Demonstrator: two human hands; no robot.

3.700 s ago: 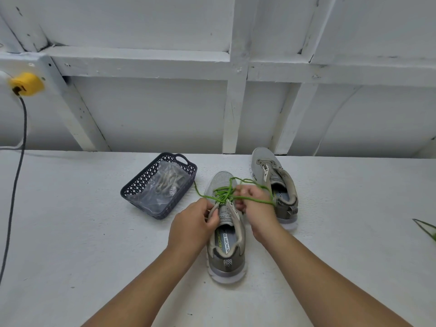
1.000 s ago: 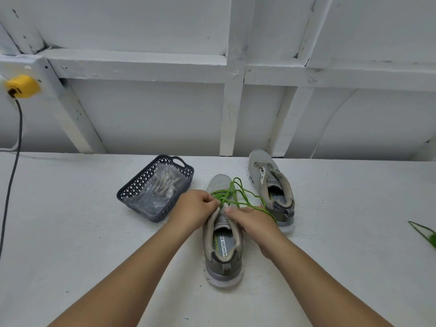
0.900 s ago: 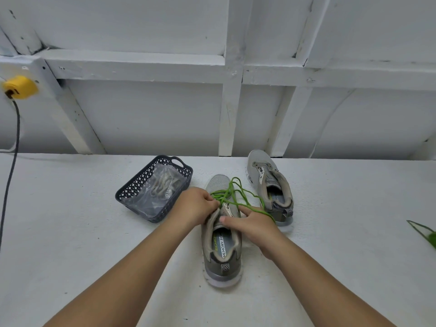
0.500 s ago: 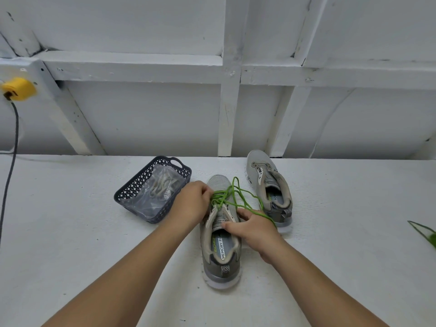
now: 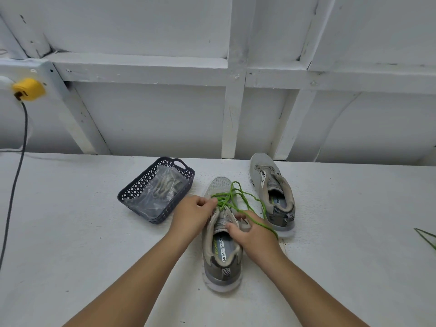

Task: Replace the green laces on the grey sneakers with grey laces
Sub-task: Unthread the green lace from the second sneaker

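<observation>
Lace (image 5: 232,197) now pinched by left hand (image 5: 193,212) further toward toe; right hand (image 5: 253,232) lower, grip braced on near sneaker (image 5: 221,241). Unlacing half done.

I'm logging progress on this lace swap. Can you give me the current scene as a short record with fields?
near sneaker: on the white table, green lace partly pulled out, loose loops over the toe
far sneaker: no lace in it
left hand: pinches the green lace at the eyelets
right hand: grips the near sneaker's tongue and side
basket: dark, left of the sneakers, holds a clear bag with grey laces
stage: green lace not yet fully out of the near sneaker
</observation>
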